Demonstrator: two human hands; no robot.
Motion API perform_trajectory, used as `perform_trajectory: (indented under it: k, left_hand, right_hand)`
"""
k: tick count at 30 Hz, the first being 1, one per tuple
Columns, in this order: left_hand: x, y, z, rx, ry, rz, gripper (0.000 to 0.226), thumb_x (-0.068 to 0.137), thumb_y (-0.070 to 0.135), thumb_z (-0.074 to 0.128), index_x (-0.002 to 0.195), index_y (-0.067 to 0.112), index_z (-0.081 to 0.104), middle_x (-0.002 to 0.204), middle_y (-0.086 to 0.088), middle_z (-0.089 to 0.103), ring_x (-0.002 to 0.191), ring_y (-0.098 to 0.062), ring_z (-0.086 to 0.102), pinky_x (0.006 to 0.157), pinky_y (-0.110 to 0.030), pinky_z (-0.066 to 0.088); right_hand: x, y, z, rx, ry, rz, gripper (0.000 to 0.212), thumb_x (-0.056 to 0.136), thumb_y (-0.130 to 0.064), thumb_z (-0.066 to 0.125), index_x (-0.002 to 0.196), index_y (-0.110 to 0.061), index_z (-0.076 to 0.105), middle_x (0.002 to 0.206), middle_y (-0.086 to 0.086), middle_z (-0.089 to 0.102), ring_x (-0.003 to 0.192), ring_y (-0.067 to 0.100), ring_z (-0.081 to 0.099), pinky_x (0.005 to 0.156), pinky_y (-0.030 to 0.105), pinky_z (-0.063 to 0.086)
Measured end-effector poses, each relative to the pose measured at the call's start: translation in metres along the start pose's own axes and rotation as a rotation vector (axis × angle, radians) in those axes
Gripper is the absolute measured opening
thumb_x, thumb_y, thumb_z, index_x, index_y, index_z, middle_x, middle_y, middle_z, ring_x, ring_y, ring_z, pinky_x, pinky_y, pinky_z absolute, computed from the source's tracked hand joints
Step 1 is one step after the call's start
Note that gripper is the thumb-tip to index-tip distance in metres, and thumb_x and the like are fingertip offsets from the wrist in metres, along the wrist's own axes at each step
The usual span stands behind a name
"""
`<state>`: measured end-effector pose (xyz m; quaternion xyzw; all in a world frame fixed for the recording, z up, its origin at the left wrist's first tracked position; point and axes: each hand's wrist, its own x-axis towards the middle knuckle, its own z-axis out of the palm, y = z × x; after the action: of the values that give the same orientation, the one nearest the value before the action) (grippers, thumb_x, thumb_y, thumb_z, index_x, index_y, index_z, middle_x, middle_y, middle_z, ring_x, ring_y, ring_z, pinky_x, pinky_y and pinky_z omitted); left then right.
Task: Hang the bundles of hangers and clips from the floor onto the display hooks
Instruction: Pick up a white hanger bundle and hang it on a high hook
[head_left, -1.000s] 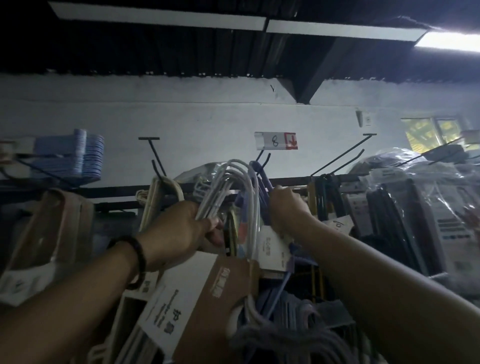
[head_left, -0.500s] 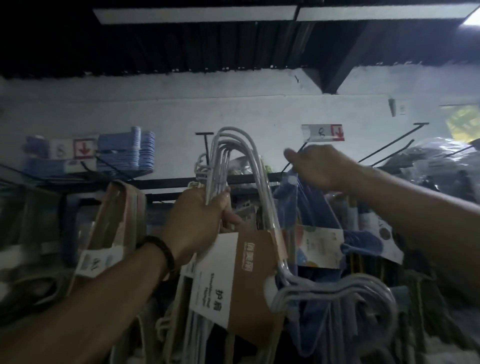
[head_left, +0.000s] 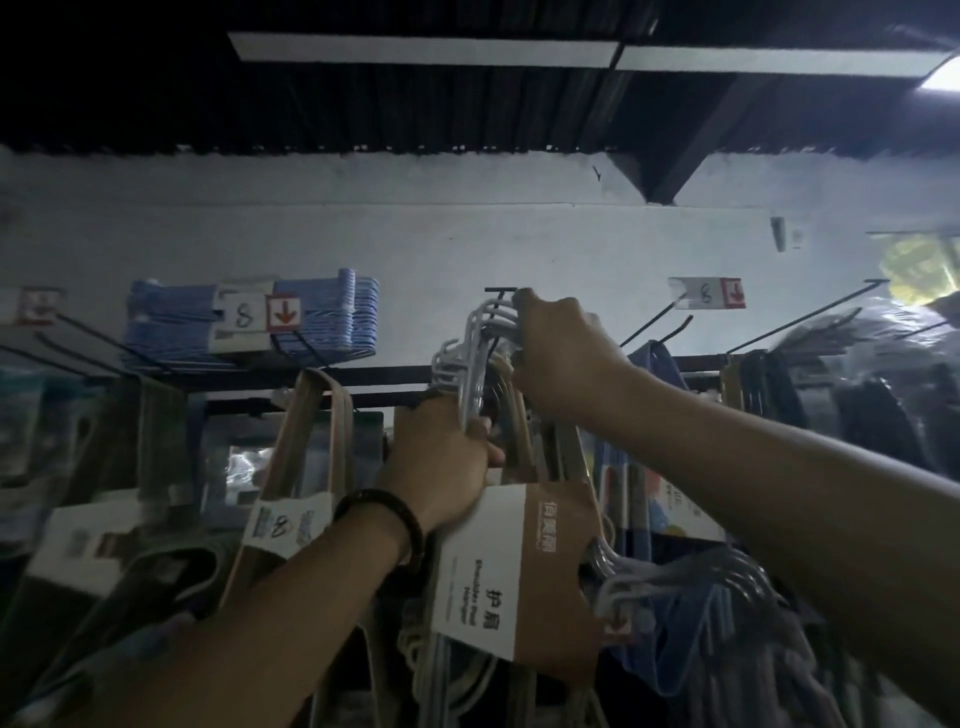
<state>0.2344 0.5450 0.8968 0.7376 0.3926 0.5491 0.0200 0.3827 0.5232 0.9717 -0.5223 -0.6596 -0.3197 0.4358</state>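
Head view: the only view I had, pretty dim, looking up at a rack against a pale wall.
Left hand (head_left: 441, 462): it was wrapped tight round the necks of the white hanger bundle (head_left: 470, 358), right above the cardboard sleeve (head_left: 519, 561). There was a black wristband (head_left: 384, 514) on that wrist.
Right hand (head_left: 561, 353): this one was higher up, fingers curled over the bundle's hook tops, right at the tip of the black display hook (head_left: 501, 289).
Bundle: both hands held it up in front of the rack, hook tops level with the display hook's end. Honestly I couldn't tell if they were over the hook, since the right hand covered that bit.
Sleeve: it was brown and white with print on it, sitting just under the left hand, and white hanger shoulders poked out at its lower right.
Neighbours: beige hangers (head_left: 317, 415) hung just left of the bundle. Blue hangers (head_left: 332, 317) were stacked up top left behind a tag (head_left: 260, 314) marked 8 with a red arrow. A second tag (head_left: 706, 293) like it was off to the right.
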Motion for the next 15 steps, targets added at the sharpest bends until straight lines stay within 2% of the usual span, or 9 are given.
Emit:
perform_trajectory:
  k: [3, 6, 8, 10, 13, 15]
  left_hand:
    - [0.003, -0.002, -0.006, 0.059, -0.012, 0.004, 0.022, 0.108, 0.030, 0.054, 0.102, 0.017, 0.069, 0.090, 0.000, 0.079, 0.069, -0.003, 0.071, 0.057, -0.012, 0.050]
    - [0.006, -0.010, -0.001, -0.015, 0.009, -0.037, 0.022, 0.106, 0.035, 0.056, 0.101, 0.016, 0.067, 0.086, -0.004, 0.078, 0.067, -0.019, 0.076, 0.069, -0.040, 0.065]
    - [0.012, -0.018, 0.006, -0.068, 0.053, -0.058, 0.022, 0.106, 0.035, 0.055, 0.096, 0.019, 0.067, 0.085, -0.006, 0.076, 0.073, -0.026, 0.077, 0.070, -0.049, 0.065]
    - [0.023, -0.026, 0.010, -0.188, 0.115, -0.097, 0.021, 0.104, 0.030, 0.056, 0.089, 0.022, 0.068, 0.085, -0.007, 0.075, 0.080, -0.031, 0.077, 0.067, -0.053, 0.065]
    - [0.041, -0.032, 0.005, -0.084, 0.177, -0.053, 0.030, 0.097, 0.044, 0.052, 0.087, 0.023, 0.071, 0.081, -0.006, 0.075, 0.075, -0.030, 0.076, 0.064, -0.050, 0.065]
    - [0.048, -0.029, 0.003, -0.102, 0.187, -0.033, 0.029, 0.097, 0.042, 0.055, 0.087, 0.020, 0.072, 0.080, -0.008, 0.075, 0.072, -0.032, 0.076, 0.065, -0.050, 0.065]
  right_hand:
    - [0.001, -0.007, 0.007, -0.032, 0.013, -0.015, 0.021, 0.091, -0.008, 0.068, 0.111, -0.015, 0.061, 0.103, 0.014, 0.066, 0.091, 0.035, 0.065, 0.073, 0.041, 0.058]
    - [0.002, -0.013, 0.011, -0.057, 0.020, -0.034, 0.025, 0.088, -0.003, 0.066, 0.109, -0.016, 0.066, 0.095, 0.010, 0.066, 0.087, 0.032, 0.067, 0.074, 0.043, 0.062]
    - [0.005, -0.015, 0.010, -0.064, 0.052, -0.049, 0.020, 0.090, -0.004, 0.063, 0.106, -0.017, 0.066, 0.088, 0.007, 0.062, 0.081, 0.032, 0.064, 0.068, 0.039, 0.057]
    - [0.006, -0.014, 0.007, -0.076, 0.075, -0.025, 0.003, 0.097, -0.015, 0.060, 0.099, -0.016, 0.062, 0.082, 0.008, 0.057, 0.077, 0.032, 0.058, 0.063, 0.031, 0.043]
    - [-0.003, -0.008, 0.007, -0.048, 0.026, 0.045, 0.026, 0.096, -0.027, 0.065, 0.080, -0.013, 0.050, 0.075, 0.005, 0.053, 0.071, 0.026, 0.056, 0.051, 0.027, 0.034]
    - [-0.012, -0.003, 0.011, -0.075, 0.002, 0.051, 0.018, 0.098, -0.024, 0.063, 0.088, -0.010, 0.057, 0.080, 0.010, 0.058, 0.072, 0.025, 0.059, 0.051, 0.027, 0.036]
